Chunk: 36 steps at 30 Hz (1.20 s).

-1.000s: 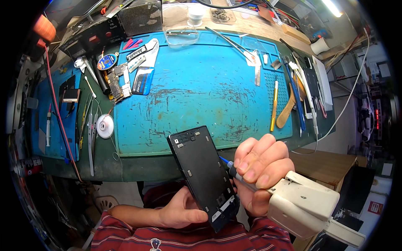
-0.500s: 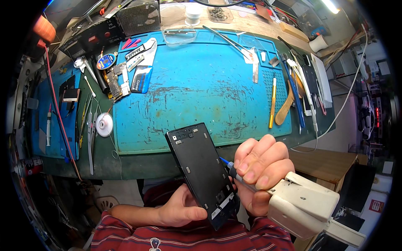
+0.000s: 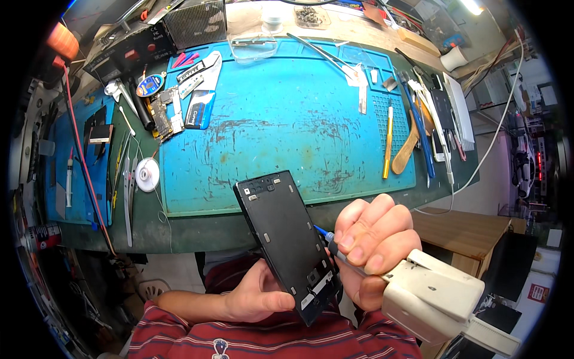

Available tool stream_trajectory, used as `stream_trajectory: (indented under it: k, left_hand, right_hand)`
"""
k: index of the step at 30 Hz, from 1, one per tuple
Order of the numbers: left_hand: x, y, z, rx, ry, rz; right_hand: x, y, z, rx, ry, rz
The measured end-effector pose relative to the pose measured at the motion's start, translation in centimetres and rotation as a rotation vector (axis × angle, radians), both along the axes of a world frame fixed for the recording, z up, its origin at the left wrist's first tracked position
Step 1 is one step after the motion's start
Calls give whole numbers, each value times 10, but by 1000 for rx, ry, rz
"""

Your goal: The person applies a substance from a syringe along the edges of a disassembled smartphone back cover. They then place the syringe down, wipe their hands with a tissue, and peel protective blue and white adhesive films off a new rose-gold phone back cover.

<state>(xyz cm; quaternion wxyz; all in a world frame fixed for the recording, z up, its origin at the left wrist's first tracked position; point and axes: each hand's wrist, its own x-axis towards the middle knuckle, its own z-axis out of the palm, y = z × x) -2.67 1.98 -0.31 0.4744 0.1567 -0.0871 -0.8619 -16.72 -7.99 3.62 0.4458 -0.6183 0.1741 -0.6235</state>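
A flat black phone frame [image 3: 281, 230] with small pale pads along its edges is tilted upright before my chest. My left hand [image 3: 260, 293] is closed on its lower left edge, thumb across the front, other fingers hidden behind. My right hand [image 3: 378, 242] is wrapped round the front of a cream-coloured dispensing gun [image 3: 433, 290]. From its fist pokes a slim syringe barrel with a blue tapered tip [image 3: 323, 230]. That tip lies at the frame's right long edge; whether it touches cannot be made out.
Beyond the frame spreads a scuffed blue work mat [image 3: 257, 143]. At its left lie circuit boards [image 3: 164, 113], a white spool [image 3: 147, 175] and tweezers [image 3: 128, 203]. A yellow-handled knife [image 3: 388, 143], a wooden-handled brush [image 3: 405, 149] and a white cable [image 3: 499, 128] are at the right.
The phone frame has shifted slightly up and left in the picture. The blue tip stays beside its right edge. Both hands keep their grip.
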Motion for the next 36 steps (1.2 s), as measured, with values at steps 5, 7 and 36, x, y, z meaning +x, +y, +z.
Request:
stream_trajectory:
  k: [5, 7, 36]
  left_hand:
    - [-1, 0, -1, 3, -13, -9]
    - [-1, 1, -3, -3, -14, -6]
    - [-7, 3, -1, 5, -40, 38]
  right_hand:
    - [-1, 1, 0, 1, -93, -5]
    - [-1, 2, 0, -2, -120, 1]
    - [-20, 18, 2, 21, -7, 29]
